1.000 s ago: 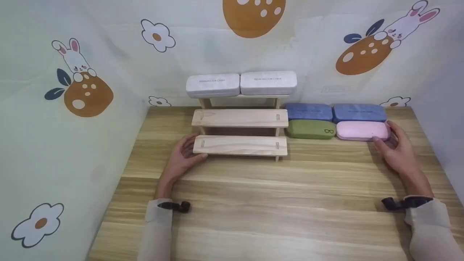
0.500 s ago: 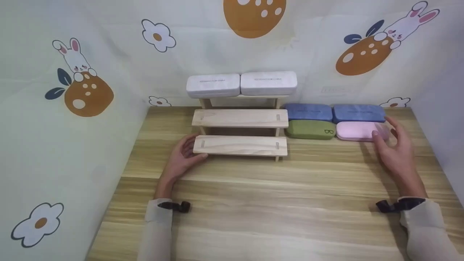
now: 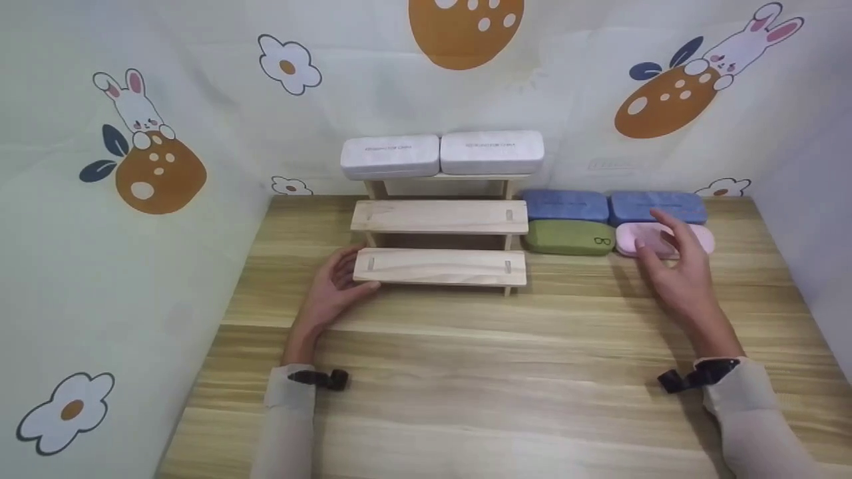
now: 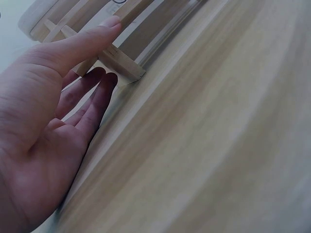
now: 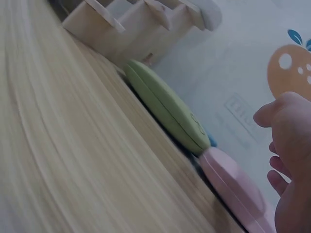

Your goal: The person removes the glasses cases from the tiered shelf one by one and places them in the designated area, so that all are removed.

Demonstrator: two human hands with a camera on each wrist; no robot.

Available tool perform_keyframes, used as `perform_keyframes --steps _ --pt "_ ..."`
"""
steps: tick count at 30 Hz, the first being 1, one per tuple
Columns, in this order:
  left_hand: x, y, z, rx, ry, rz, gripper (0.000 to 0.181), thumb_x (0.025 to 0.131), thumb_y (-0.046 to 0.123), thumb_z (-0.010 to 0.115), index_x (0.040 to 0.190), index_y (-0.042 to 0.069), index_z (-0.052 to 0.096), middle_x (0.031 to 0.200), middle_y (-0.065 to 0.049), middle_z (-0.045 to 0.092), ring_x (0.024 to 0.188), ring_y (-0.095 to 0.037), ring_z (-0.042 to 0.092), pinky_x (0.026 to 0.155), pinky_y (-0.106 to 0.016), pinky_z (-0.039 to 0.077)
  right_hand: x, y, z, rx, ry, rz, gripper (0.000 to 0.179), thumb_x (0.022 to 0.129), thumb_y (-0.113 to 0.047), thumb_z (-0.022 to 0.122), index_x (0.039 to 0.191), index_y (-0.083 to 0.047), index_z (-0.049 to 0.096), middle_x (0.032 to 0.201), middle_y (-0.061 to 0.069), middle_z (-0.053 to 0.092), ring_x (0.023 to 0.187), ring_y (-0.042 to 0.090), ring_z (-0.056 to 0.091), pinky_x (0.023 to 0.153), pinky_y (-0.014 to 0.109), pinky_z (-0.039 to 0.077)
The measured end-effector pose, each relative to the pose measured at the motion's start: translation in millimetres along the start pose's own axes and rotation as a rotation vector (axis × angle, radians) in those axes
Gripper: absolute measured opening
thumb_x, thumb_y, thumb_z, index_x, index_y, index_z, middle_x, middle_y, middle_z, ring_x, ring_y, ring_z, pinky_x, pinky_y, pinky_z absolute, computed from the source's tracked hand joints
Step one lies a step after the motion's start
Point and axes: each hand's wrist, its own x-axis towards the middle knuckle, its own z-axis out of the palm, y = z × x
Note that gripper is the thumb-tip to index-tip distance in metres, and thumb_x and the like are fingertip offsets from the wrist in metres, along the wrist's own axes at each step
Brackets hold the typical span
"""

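Fingers [image 3: 677, 229] apart, right hand [image 3: 682, 279] hovers over pink case [image 5: 234, 187] (left hand [image 3: 331, 286] grips wooden stand [image 3: 439, 267]).

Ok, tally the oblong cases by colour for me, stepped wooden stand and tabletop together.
White oblong cases, on the top step of the pale wooden stand: 2
Blue oblong cases, tabletop back row: 2
Green oblong case with glasses drawing, front row: 1
Pink oblong case, partly behind the right hand: 1
Total: 6
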Motion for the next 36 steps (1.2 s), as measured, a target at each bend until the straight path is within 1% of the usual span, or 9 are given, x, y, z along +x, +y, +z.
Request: perform_keyframes --steps 2,8,10,14,17,20,24,28,36 --pt "0.3 -0.5 -0.3 0.005 0.001 0.0 0.089 0.084 0.012 0.095 0.159 0.006 0.048 0.15 -0.01 0.065 0.139 -0.022 0.063 0.115 -0.027 0.055 0.7 -4.8 9.9 0.015 -0.011 -0.031 0.057 0.102 -0.013 0.075 0.156 -0.015 0.057 0.16 0.01 0.056 0.146 0.02 0.05 0.122 0.021 0.041" --pt "0.5 -1.1 -0.4 -0.002 -0.003 0.011 0.088 0.084 0.013 0.096 0.158 0.005 0.049 0.148 -0.01 0.066 0.139 -0.024 0.063 0.116 -0.028 0.055 3.1 -28.1 36.8 0.061 -0.008 -0.14 0.055 0.098 0.002 0.073 0.151 -0.003 0.06 0.152 0.02 0.061 0.133 -0.002 0.051 0.119 0.017 0.043" --pt "0.0 -0.4 -0.3 0.001 -0.004 0.008 0.089 0.084 0.013 0.095 0.158 0.005 0.049 0.149 -0.01 0.065 0.14 -0.025 0.062 0.117 -0.028 0.054 4.6 -32.9 41.9 0.075 -0.019 -0.15 0.055 0.098 0.001 0.074 0.151 -0.005 0.061 0.153 0.018 0.061 0.135 0.003 0.053 0.119 0.019 0.045" --pt "-1.4 0.1 -0.7 0.012 -0.001 -0.001 0.09 0.084 0.015 0.096 0.16 0.006 0.047 0.152 -0.009 0.063 0.143 -0.024 0.06 0.117 -0.027 0.053 9.3 -32.7 49.1 0.092 -0.061 -0.136 0.056 0.101 -0.008 0.076 0.154 -0.016 0.06 0.157 0.01 0.059 0.142 0.028 0.056 0.117 0.026 0.05" --pt "-1.5 0.2 -0.7 0.017 0.002 0.001 0.09 0.085 0.016 0.095 0.16 0.006 0.047 0.153 -0.007 0.063 0.143 -0.023 0.06 0.117 -0.027 0.053 11.0 -37.5 54.1 0.09 -0.085 -0.123 0.056 0.103 -0.012 0.074 0.156 -0.018 0.057 0.159 0.008 0.057 0.142 0.036 0.057 0.114 0.033 0.053" --pt "-1.0 -0.1 -0.5 0.018 0.002 0.004 0.09 0.085 0.017 0.095 0.16 0.007 0.048 0.152 -0.007 0.064 0.142 -0.023 0.06 0.117 -0.027 0.054 13.1 -43.0 59.3 0.115 -0.098 -0.116 0.056 0.104 -0.013 0.073 0.157 -0.017 0.056 0.16 0.008 0.055 0.14 0.035 0.058 0.114 0.036 0.052" --pt "-0.5 -0.9 -0.7 0.014 0.005 0.003 0.089 0.084 0.016 0.096 0.16 0.007 0.048 0.151 -0.007 0.065 0.141 -0.023 0.061 0.117 -0.027 0.054 17.7 -51.7 67.9 0.199 -0.117 -0.126 0.056 0.104 -0.01 0.072 0.158 -0.012 0.054 0.161 0.009 0.054 0.146 0.031 0.053 0.122 0.037 0.047" --pt "-0.4 -1.1 -1.2 0.017 0.005 0.006 0.09 0.084 0.015 0.096 0.16 0.007 0.048 0.152 -0.008 0.064 0.141 -0.024 0.061 0.117 -0.028 0.054 23.0 -61.2 77.0 0.27 -0.134 -0.144 0.055 0.104 -0.008 0.071 0.156 -0.011 0.055 0.16 0.005 0.055 0.153 0.024 0.048 0.126 0.039 0.046" --pt "-0.4 -0.4 -1.5 0.033 0.005 0.017 0.091 0.084 0.017 0.096 0.16 0.005 0.048 0.152 -0.007 0.064 0.141 -0.025 0.061 0.117 -0.029 0.054 34.6 -77.4 95.4 0.358 -0.168 -0.163 0.056 0.104 -0.008 0.071 0.157 -0.008 0.054 0.16 0.006 0.055 0.154 0.028 0.047 0.129 0.047 0.042"
